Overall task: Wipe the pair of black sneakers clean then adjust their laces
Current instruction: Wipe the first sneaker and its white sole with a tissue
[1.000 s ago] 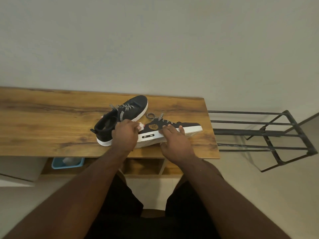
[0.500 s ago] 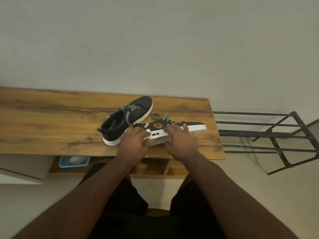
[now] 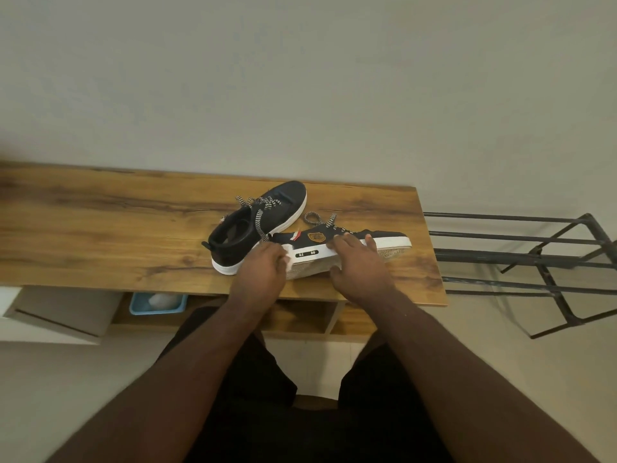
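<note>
Two black sneakers with white soles lie on the wooden table (image 3: 100, 228). The left sneaker (image 3: 253, 222) stands upright, toe pointing away, its checkered laces loose. The right sneaker (image 3: 384, 240) lies tipped on its side, sole edge towards me, with a gold badge showing. My left hand (image 3: 260, 272) holds a small white wipe (image 3: 287, 260) against the heel end of that tipped sneaker's sole. My right hand (image 3: 357, 265) rests over the sneaker's middle, fingers across the sole and upper, steadying it.
A black metal shoe rack (image 3: 534, 262) stands to the right of the table. Under the table are open shelf compartments (image 3: 300, 315), with a blue tray (image 3: 157, 304) at the left. A plain wall rises behind the table.
My left hand with the wipe has slid along the tipped sneaker's sole towards the heel. The right hand stays on the sneaker. The view has shifted slightly.
</note>
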